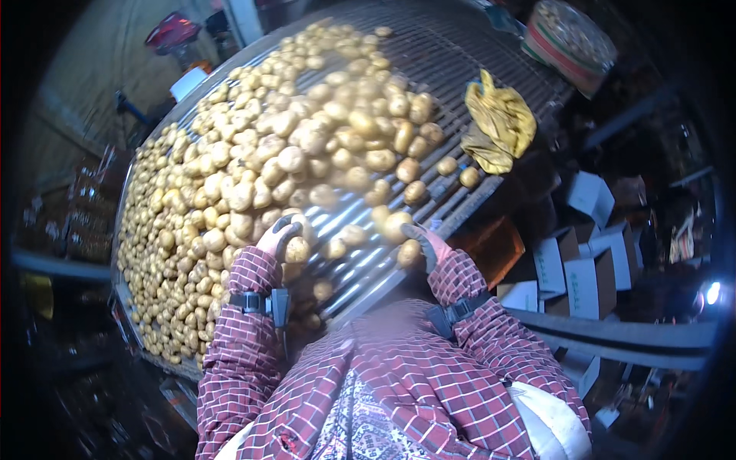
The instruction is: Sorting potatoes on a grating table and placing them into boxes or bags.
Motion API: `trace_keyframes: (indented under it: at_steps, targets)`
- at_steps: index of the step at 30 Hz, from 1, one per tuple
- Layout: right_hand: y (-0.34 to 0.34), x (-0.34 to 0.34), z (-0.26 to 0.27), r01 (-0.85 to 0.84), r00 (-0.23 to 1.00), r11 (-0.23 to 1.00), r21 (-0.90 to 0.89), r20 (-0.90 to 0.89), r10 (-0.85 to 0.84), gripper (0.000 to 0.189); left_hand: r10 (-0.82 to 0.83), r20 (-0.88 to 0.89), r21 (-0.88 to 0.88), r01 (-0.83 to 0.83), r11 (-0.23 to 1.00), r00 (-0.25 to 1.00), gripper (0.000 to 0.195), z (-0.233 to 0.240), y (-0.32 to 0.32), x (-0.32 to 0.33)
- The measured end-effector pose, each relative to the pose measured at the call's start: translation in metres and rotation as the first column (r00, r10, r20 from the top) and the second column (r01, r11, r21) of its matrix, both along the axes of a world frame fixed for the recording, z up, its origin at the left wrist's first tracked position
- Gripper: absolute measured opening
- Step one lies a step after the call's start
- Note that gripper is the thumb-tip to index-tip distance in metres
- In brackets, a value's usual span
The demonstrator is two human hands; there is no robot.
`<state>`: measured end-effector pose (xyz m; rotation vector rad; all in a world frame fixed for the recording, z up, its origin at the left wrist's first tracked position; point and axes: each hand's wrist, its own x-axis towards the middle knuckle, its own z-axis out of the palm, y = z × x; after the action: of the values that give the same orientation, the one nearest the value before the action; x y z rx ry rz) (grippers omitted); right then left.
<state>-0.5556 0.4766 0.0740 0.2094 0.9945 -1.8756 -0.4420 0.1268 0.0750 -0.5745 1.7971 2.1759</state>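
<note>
Many yellow potatoes [253, 155] lie heaped on a table of parallel metal bars [351, 264], thickest at the left and middle. My left hand [283, 233], in a grey and pale glove, curls against potatoes at the near edge of the heap; its grip is partly hidden. My right hand [426, 244], in a similar glove, touches a potato [397, 226] with its fingertips, and another potato [409, 253] is beside its fingers. Whether it grips either one cannot be told. A few loose potatoes lie on the bars between my hands.
A crumpled yellow glove or cloth [500, 123] lies on the table's right side. A filled clear bag with a striped band [569, 43] stands at the back right. Open white cartons [581, 282] and a metal rail [621, 333] are at the right, below the table's edge.
</note>
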Motion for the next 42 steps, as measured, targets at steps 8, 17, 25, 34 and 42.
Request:
trace_keyframes:
  at_steps: [8,17,25,34,42]
  targets:
    - [0.136,0.015,0.01,0.48,0.877,0.876,-0.043,0.027,-0.479,0.051,-0.546,-0.429,-0.393,0.396,0.83,0.719,0.055,-0.01,0.209,-0.105]
    - [0.3,0.033,-0.128,0.486,0.868,0.723,0.491,-0.172,-0.466,0.053,-0.523,-0.554,-0.489,0.255,0.834,0.647,0.059,-0.021,0.268,-0.116]
    - [0.221,-0.047,-0.081,0.571,0.818,0.711,0.41,-0.217,-0.532,0.047,0.684,-0.276,0.089,-0.691,0.718,0.675,0.058,-0.01,-0.026,0.084]
    - [-0.108,0.017,0.013,-0.28,0.168,0.698,0.659,-0.682,0.712,0.043,0.919,-0.221,-0.553,-0.818,0.158,0.327,0.046,-0.082,0.018,0.313]
    - [-0.22,0.132,-0.005,-0.433,-0.763,0.657,0.617,-0.639,0.097,0.045,0.716,-0.033,-0.989,-0.125,0.076,0.698,0.07,-0.06,0.072,0.292]
